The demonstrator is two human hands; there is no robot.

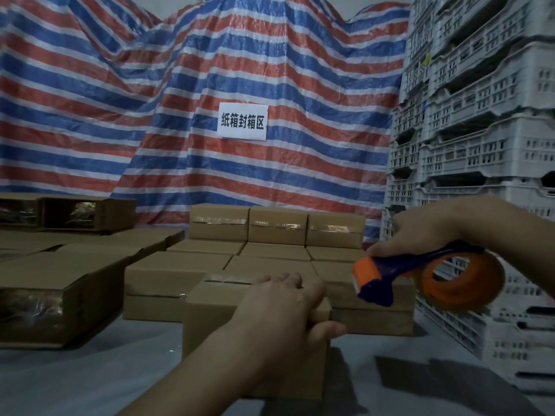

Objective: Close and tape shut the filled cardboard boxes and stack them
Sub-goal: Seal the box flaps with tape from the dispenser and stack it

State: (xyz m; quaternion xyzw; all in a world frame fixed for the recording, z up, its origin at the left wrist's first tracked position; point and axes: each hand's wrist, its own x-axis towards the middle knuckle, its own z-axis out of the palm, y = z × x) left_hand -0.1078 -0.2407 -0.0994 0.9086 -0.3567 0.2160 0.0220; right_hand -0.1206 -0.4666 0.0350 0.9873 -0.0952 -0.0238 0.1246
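Striped tarp backdrop, grey floor. Box lower centre, long axis running away from camera. Left hand nearer, clamped on its top right edge; right hand grasps tape dispenser just right, above box.

sign: white paper sheet, black printed characters "纸箱封箱区" | stands on: striped tarp in red, blue and white, hung behind the boxes | other readable text: none, box side markings too dim to read
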